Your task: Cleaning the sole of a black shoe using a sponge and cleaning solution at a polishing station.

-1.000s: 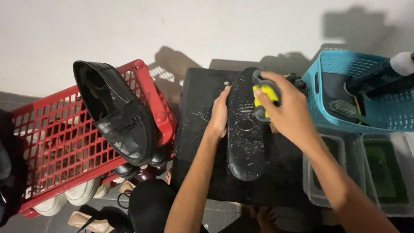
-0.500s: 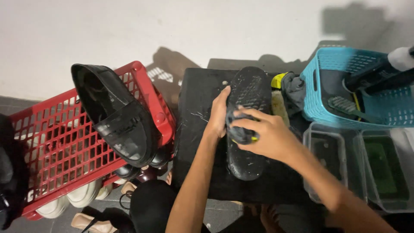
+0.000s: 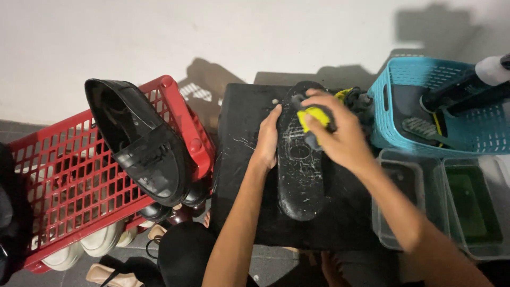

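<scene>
A black shoe lies sole up on a black work surface, its sole streaked with white suds. My left hand presses flat against the shoe's left edge and steadies it. My right hand is closed around a yellow and black brush held against the upper part of the sole. A second black shoe rests on the rim of a red plastic crate to the left.
A blue basket at the right holds a brush and a dark bottle with a white cap. Two clear tubs sit below it, one with green liquid. Pale shoes lie on the floor under the crate.
My right hand with the brush went down the sole toward its middle, then back up to the top end. My left hand stayed on the shoe's edge.
</scene>
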